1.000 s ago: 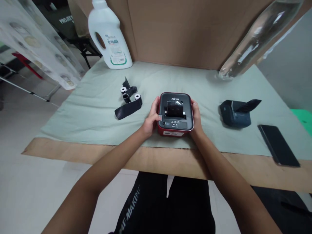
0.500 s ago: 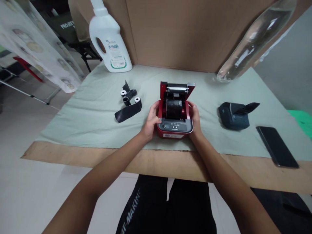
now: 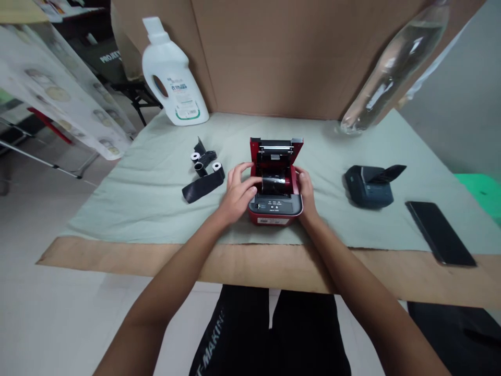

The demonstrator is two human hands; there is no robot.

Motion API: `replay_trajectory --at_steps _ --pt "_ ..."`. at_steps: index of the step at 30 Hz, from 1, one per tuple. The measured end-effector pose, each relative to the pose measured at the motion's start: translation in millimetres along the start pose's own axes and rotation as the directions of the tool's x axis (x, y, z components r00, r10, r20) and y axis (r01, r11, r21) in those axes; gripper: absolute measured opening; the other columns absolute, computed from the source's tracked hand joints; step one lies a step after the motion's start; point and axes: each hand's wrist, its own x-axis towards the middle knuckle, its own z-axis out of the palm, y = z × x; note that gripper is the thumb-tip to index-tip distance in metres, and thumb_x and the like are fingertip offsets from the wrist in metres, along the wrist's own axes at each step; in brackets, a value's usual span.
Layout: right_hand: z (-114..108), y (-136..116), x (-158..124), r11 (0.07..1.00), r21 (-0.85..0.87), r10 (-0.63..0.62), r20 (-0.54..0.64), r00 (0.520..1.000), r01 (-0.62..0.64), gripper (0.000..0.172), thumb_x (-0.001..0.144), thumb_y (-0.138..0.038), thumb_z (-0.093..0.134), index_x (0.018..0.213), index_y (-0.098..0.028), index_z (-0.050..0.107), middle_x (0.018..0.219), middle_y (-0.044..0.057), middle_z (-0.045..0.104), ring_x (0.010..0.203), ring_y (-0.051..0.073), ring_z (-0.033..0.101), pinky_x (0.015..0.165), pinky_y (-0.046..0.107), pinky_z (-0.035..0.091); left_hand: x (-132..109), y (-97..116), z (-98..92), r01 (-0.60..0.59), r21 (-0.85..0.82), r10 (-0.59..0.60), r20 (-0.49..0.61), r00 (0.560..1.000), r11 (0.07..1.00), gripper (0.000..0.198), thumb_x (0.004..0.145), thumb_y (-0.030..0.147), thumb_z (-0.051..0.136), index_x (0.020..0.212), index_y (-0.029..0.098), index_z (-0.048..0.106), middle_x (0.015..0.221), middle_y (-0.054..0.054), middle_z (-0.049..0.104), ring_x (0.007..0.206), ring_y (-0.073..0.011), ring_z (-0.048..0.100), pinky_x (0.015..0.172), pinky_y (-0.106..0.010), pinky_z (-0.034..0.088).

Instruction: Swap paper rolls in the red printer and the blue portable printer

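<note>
A red and black label printer [image 3: 275, 204] stands on the cloth in front of me with its lid [image 3: 277, 147] raised. Inside its bay is a shiny black roll [image 3: 274, 184]. My left hand [image 3: 238, 194] is at the printer's left side, fingers apart, its index finger reaching over the wall to the roll's left end; whether it touches the roll I cannot tell. My right hand [image 3: 307, 191] grips the printer's right side, its fingers partly hidden behind the wall.
Black rolls with loose strips [image 3: 204, 184] lie on the left. To the right are a small dark device [image 3: 368, 187] with a black strip sticking out and a phone [image 3: 440, 233]. A white jug [image 3: 175, 78] and a clear bottle [image 3: 395, 73] lean against the cardboard [image 3: 270, 57] behind.
My left hand has shifted from holding the printer's left side to reaching a finger into the bay. The right hand stays on the printer. The whole view has moved slightly.
</note>
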Motion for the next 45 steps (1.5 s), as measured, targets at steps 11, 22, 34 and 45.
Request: replay_trajectory --at_steps 11,22,34,45 --pt "-3 3 4 0.999 -0.048 -0.005 -0.01 1.0 0.004 0.059 0.092 -0.076 0.054 0.122 -0.027 0.064 0.127 0.008 0.073 0.121 0.029 0.065 0.113 0.051 0.051 69 26 -21.0 -0.114 0.152 0.012 0.546 0.838 0.982 0.023 0.077 0.014 0.051 0.071 0.023 0.072 0.082 -0.003 0.074 0.081 -0.0219 0.067 0.085 -0.038 0.05" --pt "-2 1 5 0.994 -0.091 -0.068 -0.007 0.998 0.067 0.05 0.096 -0.066 0.051 0.117 -0.024 0.067 0.124 0.009 0.074 0.122 0.028 0.063 0.112 0.046 0.049 93 46 7.6 -0.115 0.629 -0.265 0.477 0.838 0.769 0.018 0.088 0.025 0.058 0.076 0.02 0.071 0.091 -0.011 0.08 0.084 -0.0277 0.071 0.081 -0.039 0.05" --pt "-2 0 5 0.99 -0.107 -0.089 -0.012 0.996 0.088 0.047 0.096 -0.064 0.051 0.113 -0.024 0.068 0.12 0.01 0.074 0.119 0.03 0.064 0.109 0.049 0.051 74 54 -24.2 -0.058 0.129 -0.013 0.49 0.872 0.99 0.011 0.085 0.026 0.068 0.094 0.021 0.067 0.094 -0.003 0.076 0.085 -0.0197 0.069 0.078 -0.032 0.052" --pt "-1 -1 5 0.991 -0.108 -0.076 -0.034 0.996 0.072 0.046 0.095 -0.065 0.053 0.109 -0.024 0.068 0.119 0.01 0.074 0.115 0.029 0.065 0.105 0.049 0.053 20 -54 -159.3 0.313 0.117 -0.103 -0.789 0.605 0.943 0.02 0.084 0.036 0.066 0.082 0.022 0.051 0.078 0.003 0.055 0.083 -0.0179 0.063 0.085 -0.03 0.055"
